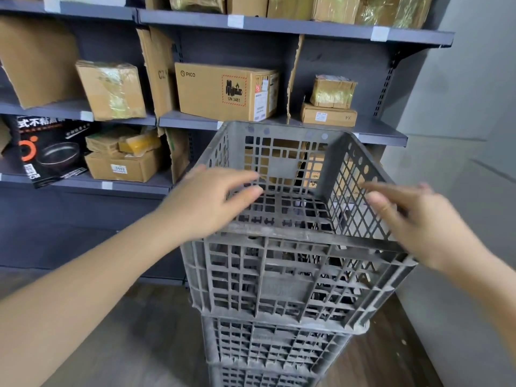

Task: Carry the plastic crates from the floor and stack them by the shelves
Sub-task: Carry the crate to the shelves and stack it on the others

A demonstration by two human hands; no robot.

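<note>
A dark grey lattice plastic crate [293, 275] sits on top of a stack, with a second crate [273, 347] under it and a third [259, 379] at the bottom edge of view. The stack stands right in front of the dark shelves [279, 122]. My left hand [212, 202] hovers over the top crate's left rim, fingers spread, holding nothing. Over the crate's right rim, my right hand [418, 222] is also spread, blurred and empty. The top crate has nothing inside it.
The shelves hold many cardboard boxes, among them a PICO box [223, 90] and a black pan box [50, 152]. A grey wall [469, 135] stands at the right. Dark wooden floor [139, 331] lies to the left of the stack.
</note>
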